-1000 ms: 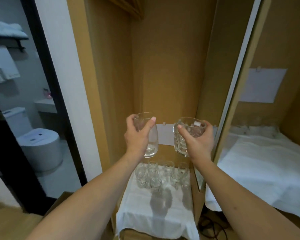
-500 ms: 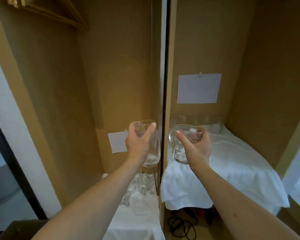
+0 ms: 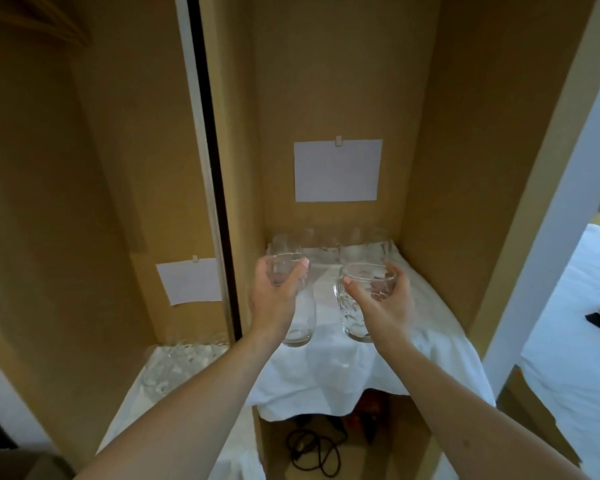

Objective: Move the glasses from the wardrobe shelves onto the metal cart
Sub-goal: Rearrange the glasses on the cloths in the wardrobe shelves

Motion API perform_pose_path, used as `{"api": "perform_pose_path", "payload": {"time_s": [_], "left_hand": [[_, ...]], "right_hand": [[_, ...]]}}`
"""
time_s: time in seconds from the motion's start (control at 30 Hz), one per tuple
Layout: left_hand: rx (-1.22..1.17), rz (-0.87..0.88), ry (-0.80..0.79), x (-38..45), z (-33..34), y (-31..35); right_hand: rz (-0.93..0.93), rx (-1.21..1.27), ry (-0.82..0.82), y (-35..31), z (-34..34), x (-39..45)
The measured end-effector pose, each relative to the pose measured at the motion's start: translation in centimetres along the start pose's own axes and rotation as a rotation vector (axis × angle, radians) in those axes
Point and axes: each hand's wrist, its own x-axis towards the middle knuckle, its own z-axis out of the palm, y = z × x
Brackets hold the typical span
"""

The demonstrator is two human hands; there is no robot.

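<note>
Glasses [image 3: 329, 245] at shelf [image 3: 430, 327] back; paper [image 3: 337, 170] on wall behind

We have one head-worn view only, looking forward and down from close range into the wardrobe [image 3: 329, 81], its cloth-covered shelf [image 3: 361, 368] beneath our outstretched forearms.

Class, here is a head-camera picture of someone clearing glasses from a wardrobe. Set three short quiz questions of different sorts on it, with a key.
1. True or false: both hands hold a glass.
2. Which hand holds the patterned glass: A left, B right?
3. What covers the shelf under the glasses?

Key:
1. True: the left hand grips a smooth glass, the right hand a patterned glass.
2. B.
3. A white cloth.
</note>
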Motion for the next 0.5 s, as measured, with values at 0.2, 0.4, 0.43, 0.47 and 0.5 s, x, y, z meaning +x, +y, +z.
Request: {"api": "perform_pose_path", "payload": {"time_s": [0.2,0.4,0.43,0.47,0.5], "left_hand": [[0.042,-0.062,0.044,-0.3,3.6,-2.2],[0.095,-0.128,0.026,2.0,5.5,-5.0],[0.1,-0.131,0.029,2.6,5.9,-5.5],[0.105,-0.129,0.032,3.2,6.1,-5.9],[0.11,-0.125,0.034,3.8,6.4,-6.3]], "right_hand": [[0.064,-0.021,-0.023,2.4,-2.5,2.2],[0.108,-0.088,-0.008,5.3,-2.0,4.2],[0.112,-0.095,-0.01,5.9,-1.7,4.7],[0.117,-0.103,-0.018,6.3,-1.5,5.2],[0.121,-0.115,-0.029,6.8,-1.2,5.7]]}}
